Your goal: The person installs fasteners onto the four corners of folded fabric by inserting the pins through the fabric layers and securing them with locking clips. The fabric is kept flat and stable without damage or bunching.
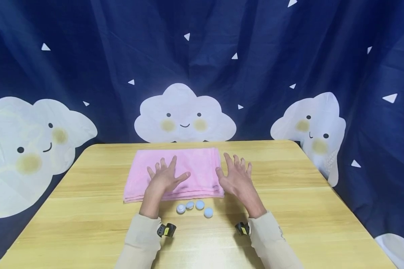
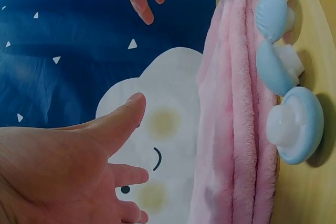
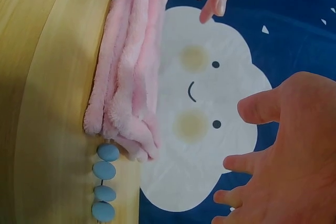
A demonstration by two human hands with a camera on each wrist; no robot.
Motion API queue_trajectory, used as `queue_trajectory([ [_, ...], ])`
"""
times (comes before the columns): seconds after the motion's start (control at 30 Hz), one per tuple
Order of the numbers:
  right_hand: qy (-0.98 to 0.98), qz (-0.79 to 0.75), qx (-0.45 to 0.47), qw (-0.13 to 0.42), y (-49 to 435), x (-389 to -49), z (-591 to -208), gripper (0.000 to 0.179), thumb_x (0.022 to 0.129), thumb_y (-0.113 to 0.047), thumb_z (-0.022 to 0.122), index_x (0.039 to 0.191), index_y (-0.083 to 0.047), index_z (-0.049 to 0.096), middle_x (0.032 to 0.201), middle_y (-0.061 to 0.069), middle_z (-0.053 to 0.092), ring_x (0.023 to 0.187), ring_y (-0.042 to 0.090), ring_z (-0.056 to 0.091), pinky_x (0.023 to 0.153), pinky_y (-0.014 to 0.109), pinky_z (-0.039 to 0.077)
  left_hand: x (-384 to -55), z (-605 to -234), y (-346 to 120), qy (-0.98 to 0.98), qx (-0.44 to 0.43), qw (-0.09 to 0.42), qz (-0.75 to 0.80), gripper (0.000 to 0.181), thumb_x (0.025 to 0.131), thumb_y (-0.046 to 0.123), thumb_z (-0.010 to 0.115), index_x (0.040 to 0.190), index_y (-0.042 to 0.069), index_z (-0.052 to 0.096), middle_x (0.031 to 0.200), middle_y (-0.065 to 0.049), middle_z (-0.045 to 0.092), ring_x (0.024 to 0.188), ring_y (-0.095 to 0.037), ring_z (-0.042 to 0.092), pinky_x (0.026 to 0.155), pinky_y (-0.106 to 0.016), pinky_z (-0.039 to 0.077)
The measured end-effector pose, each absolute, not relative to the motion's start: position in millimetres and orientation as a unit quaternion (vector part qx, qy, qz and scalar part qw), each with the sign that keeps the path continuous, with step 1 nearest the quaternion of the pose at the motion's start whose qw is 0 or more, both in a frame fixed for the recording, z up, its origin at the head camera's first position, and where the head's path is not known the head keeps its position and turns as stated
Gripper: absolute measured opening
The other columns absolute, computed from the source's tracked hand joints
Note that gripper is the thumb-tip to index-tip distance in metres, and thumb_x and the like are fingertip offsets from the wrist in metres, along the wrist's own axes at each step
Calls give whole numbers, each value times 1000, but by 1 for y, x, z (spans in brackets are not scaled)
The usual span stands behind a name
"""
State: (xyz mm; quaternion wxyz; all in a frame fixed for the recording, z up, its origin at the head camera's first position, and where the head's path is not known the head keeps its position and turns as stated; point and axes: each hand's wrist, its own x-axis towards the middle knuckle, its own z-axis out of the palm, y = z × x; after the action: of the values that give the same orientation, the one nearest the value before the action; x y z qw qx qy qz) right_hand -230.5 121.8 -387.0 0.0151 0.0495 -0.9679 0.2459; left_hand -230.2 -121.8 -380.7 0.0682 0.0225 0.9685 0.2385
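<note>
A folded pink plush cloth [image 1: 198, 160] lies flat on the table, its layered folded edge [image 2: 244, 103] towards me. My left hand [image 1: 165, 177] hovers over its left half, fingers spread and holding nothing. Over the cloth's right edge hangs my right hand [image 1: 237, 181], also spread and empty. Between my wrists, just in front of the cloth, several small mushroom-shaped pieces [image 1: 200, 204] lie loose, with pale blue caps and white stems. One piece [image 2: 296, 124] has its stem up. In the right wrist view, more blue caps [image 3: 104, 170] stand in a row past the cloth's right end.
The light wood table [image 1: 296, 209] has rounded far corners. Behind it hangs a dark blue curtain [image 1: 208, 71] with smiling white clouds and small triangles. Black wrist cameras [image 1: 170, 229] sit at both beige sleeves [image 1: 141, 235].
</note>
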Motion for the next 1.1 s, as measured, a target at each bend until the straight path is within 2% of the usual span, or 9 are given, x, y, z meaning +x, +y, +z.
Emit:
queue_trajectory([
  [0.2,-967,250,52,16,122,-230,-386,70,103,-48,40,162,-15,22,164,28,22,152,51,12,121,67,-7,-230,-382,-120,969,19,69,239,87,98,55,55,162,9,18,162,-38,5,150,-57,3,116,-73,-11],
  [0.37,-966,252,49,9,122,-231,-387,71,103,-48,39,162,-15,19,164,28,24,152,51,14,121,66,-7,-229,-383,-112,971,22,56,230,88,96,55,59,161,7,22,161,-40,8,149,-59,7,117,-73,-8],
  [0.67,-959,281,44,3,117,-230,-387,71,104,-47,41,162,-13,19,163,27,28,151,50,21,123,64,3,-225,-387,-80,973,47,52,218,84,95,52,64,159,10,30,162,-35,15,151,-53,13,119,-71,-1],
  [0.77,-950,310,46,-11,114,-230,-387,70,104,-47,40,162,-13,21,161,27,33,149,50,28,123,63,14,-225,-391,-73,972,64,58,220,79,95,52,64,157,12,36,162,-33,23,151,-52,17,119,-72,2],
  [0.83,-945,324,47,-20,112,-231,-387,68,105,-48,38,161,-11,25,157,26,39,145,49,35,121,62,24,-225,-393,-70,967,81,65,234,73,95,49,65,154,12,43,159,-29,34,151,-51,22,118,-74,5],
  [0.93,-939,339,54,-27,109,-232,-388,64,106,-47,37,155,-7,38,145,24,56,137,48,47,114,60,36,-226,-396,-65,955,102,82,266,62,95,43,66,147,12,53,154,-23,46,152,-46,24,118,-73,6],
  [0.97,-939,338,56,-27,108,-232,-388,62,106,-47,37,152,-6,42,141,24,59,136,49,48,113,60,37,-226,-397,-64,951,108,84,277,59,95,41,67,144,11,56,151,-21,51,151,-46,25,118,-73,8],
  [1.1,-940,330,77,-32,107,-232,-392,51,106,-39,46,139,-3,58,131,21,67,125,43,60,106,55,46,-228,-400,-62,945,108,80,299,48,92,33,72,131,6,66,139,-24,60,136,-46,49,116,-63,31],
])
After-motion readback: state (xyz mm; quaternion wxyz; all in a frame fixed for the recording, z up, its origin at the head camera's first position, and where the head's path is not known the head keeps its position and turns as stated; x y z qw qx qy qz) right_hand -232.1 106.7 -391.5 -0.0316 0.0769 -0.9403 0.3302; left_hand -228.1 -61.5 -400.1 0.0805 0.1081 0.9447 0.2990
